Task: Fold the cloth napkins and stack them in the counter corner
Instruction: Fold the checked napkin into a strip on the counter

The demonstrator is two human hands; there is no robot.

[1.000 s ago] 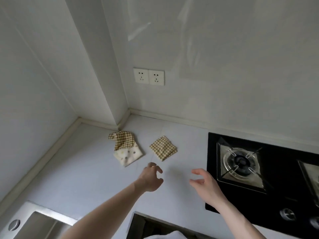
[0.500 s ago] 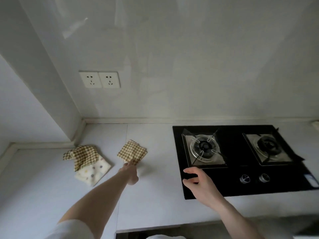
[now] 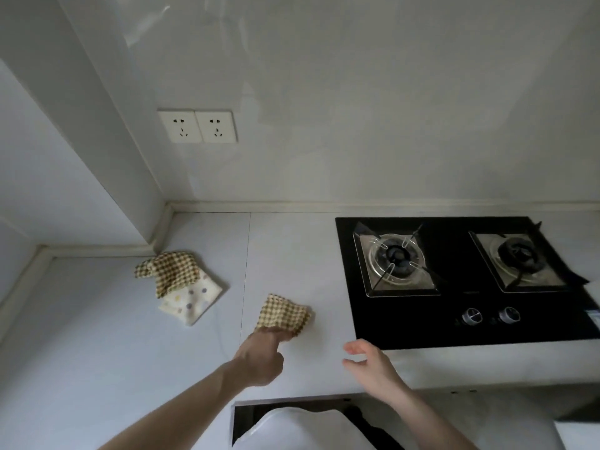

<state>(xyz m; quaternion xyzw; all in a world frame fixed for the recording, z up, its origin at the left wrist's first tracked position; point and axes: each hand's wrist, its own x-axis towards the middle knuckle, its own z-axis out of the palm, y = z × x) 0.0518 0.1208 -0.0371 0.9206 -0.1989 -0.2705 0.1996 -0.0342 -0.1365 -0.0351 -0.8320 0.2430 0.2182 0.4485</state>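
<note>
Gingham napkin (image 3: 283,315), pinched at near edge by left hand (image 3: 259,358); right hand (image 3: 370,362) spread, idle; best flattened on desk (image 3: 97,352) before folding.

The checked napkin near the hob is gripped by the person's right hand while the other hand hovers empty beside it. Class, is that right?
Not quite. The head view shows the left hand gripping the checked napkin; the right hand is the one hovering empty beside it, near the hob.
</note>
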